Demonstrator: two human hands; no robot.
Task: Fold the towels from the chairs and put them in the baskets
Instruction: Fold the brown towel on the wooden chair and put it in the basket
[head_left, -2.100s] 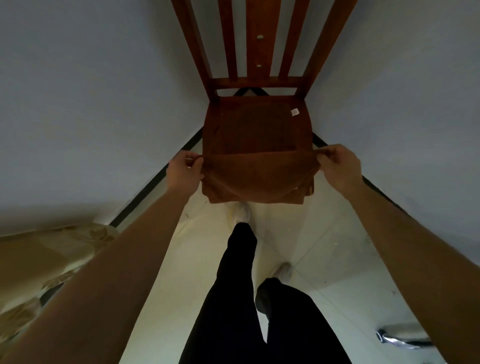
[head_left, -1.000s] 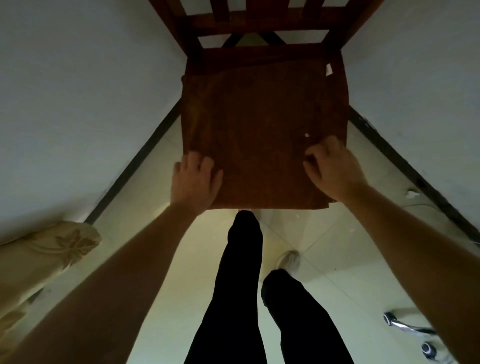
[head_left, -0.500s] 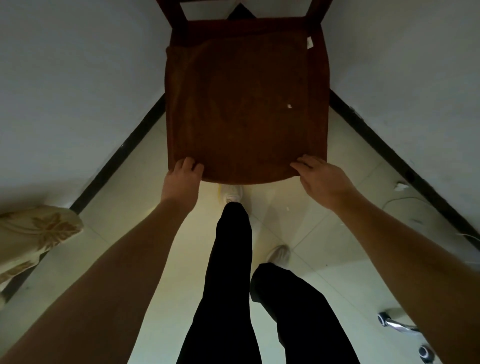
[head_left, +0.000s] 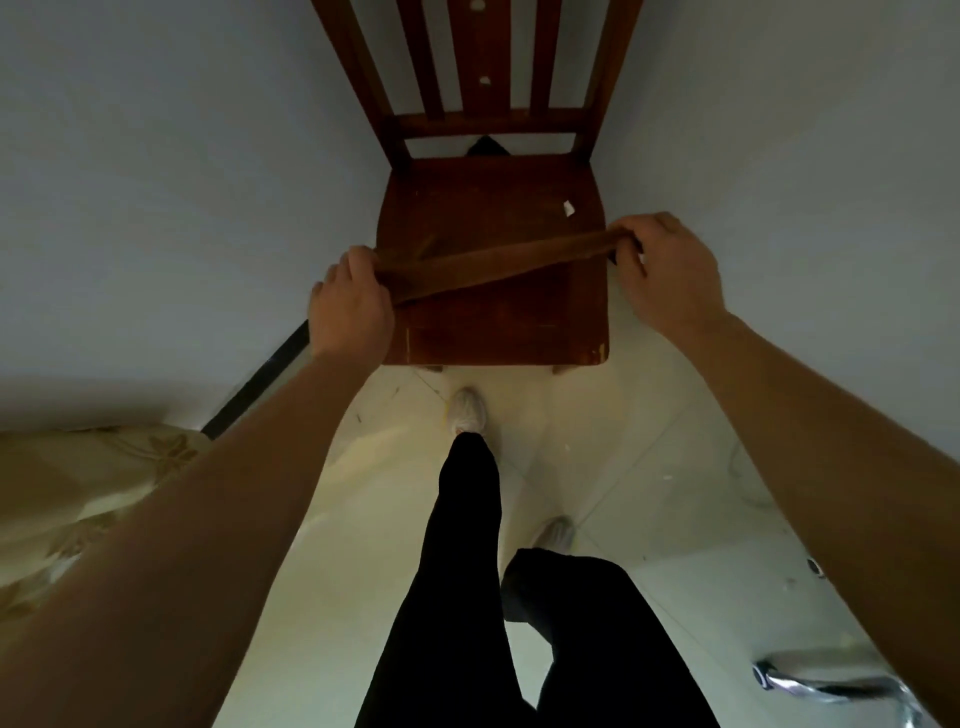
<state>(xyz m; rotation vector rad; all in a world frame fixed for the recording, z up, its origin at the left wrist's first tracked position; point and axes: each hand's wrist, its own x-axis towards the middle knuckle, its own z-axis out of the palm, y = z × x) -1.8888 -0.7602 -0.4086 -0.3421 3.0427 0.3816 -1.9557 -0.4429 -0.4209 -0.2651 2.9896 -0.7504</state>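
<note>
- Head view looked down on a wooden chair (head_left: 498, 338) at 12 o'clock, set in a corner between two pale walls (head_left: 156, 182).
- A brown towel (head_left: 493, 262) was stretched as a taut band across the seat between both hands, its 3 o'clock end higher in the picture than its 9 o'clock end.
- The left hand (head_left: 350, 306) grasped the towel's 9 o'clock end, fingers curled round the cloth, over the seat's left edge.
- The right hand (head_left: 670, 265) grasped the 3 o'clock end, fingers curled over it, just past the seat's right edge.
- Beyond the band, toward 12 o'clock, a dark brown surface bore a small white tag (head_left: 568, 208); whether that was more towel or bare seat could not be told.
- Toward 6 o'clock the seat's front showed bare wood with scuffed corners.
- Black trousers (head_left: 467, 571) and white shoes (head_left: 467, 410) stood at 6 o'clock on the pale tiled floor (head_left: 649, 467), the front shoe near the chair.
- Patterned beige cloth (head_left: 78, 483) lay at 8 o'clock, and a chrome bar (head_left: 831, 683) at 4 o'clock.
</note>
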